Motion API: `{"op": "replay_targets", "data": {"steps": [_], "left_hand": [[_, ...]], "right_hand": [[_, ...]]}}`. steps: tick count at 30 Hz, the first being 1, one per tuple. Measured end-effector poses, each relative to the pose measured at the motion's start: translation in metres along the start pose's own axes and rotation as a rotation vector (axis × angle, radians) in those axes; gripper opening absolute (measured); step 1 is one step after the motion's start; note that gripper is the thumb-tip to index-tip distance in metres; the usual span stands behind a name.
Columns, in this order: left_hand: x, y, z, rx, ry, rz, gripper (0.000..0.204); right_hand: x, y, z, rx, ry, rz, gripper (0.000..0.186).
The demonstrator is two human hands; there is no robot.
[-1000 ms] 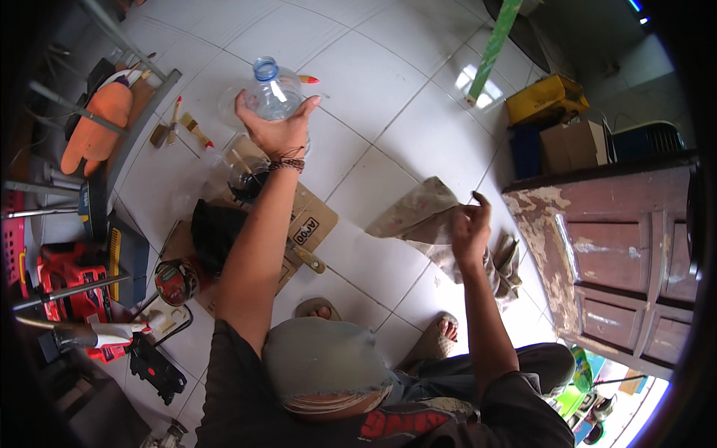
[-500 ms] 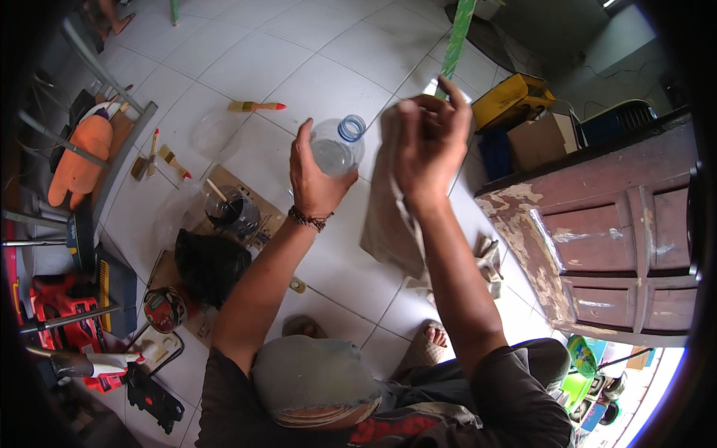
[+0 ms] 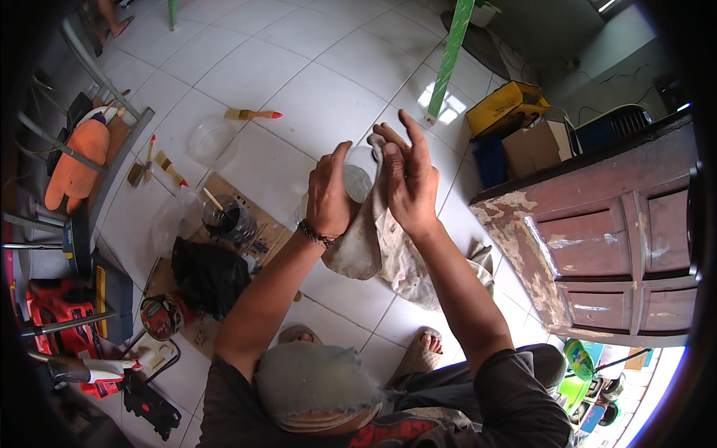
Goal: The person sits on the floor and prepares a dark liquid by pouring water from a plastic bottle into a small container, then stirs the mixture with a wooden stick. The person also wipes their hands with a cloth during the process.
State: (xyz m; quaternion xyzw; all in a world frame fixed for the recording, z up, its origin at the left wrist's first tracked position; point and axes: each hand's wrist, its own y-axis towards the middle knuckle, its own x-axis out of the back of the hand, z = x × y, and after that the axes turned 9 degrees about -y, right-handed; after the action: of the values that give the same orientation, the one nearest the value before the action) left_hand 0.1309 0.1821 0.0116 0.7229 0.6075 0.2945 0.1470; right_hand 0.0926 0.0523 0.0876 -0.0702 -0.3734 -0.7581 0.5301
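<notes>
My left hand (image 3: 327, 200) is closed round a clear plastic bottle (image 3: 357, 184) in front of me, above the tiled floor. My right hand (image 3: 413, 190) grips a stained, greyish-beige rag (image 3: 403, 257) between thumb and fingers, with the index finger stretched up. The rag lies against the right side of the bottle and hangs down below both hands. Behind the rag and right hand, the bottle's neck is hidden.
To the left stand a clear container of dark liquid with a stick (image 3: 230, 219), a black plastic bag (image 3: 210, 276) and a tin (image 3: 162, 316). Paintbrushes (image 3: 252, 115) lie beyond. A worn brown panelled door (image 3: 597, 243) is at right, a green post (image 3: 451, 63) ahead.
My right hand has moved left and down, bringing the rag against the bottle. The left hand has dropped slightly with the bottle, which has turned so its blue-ringed mouth no longer shows.
</notes>
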Motion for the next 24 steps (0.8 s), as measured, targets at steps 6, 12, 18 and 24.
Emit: {"op": "replay_targets", "data": {"steps": [6, 12, 18, 24], "left_hand": [[0.004, 0.021, -0.037, 0.023, 0.118, 0.244, 0.077], [-0.002, 0.022, -0.068, 0.028, 0.093, 0.226, 0.079], [-0.004, 0.019, -0.082, -0.042, 0.039, 0.259, 0.083], [-0.002, 0.016, -0.083, -0.053, 0.081, 0.292, 0.084]], "right_hand": [[0.023, -0.008, -0.006, 0.090, -0.233, -0.146, 0.052], [0.049, -0.011, 0.016, -0.125, 0.264, -0.307, 0.051], [0.101, -0.007, 0.018, -0.117, -0.113, -0.154, 0.043], [0.130, 0.002, 0.057, -0.087, -0.315, 0.180, 0.055]]}}
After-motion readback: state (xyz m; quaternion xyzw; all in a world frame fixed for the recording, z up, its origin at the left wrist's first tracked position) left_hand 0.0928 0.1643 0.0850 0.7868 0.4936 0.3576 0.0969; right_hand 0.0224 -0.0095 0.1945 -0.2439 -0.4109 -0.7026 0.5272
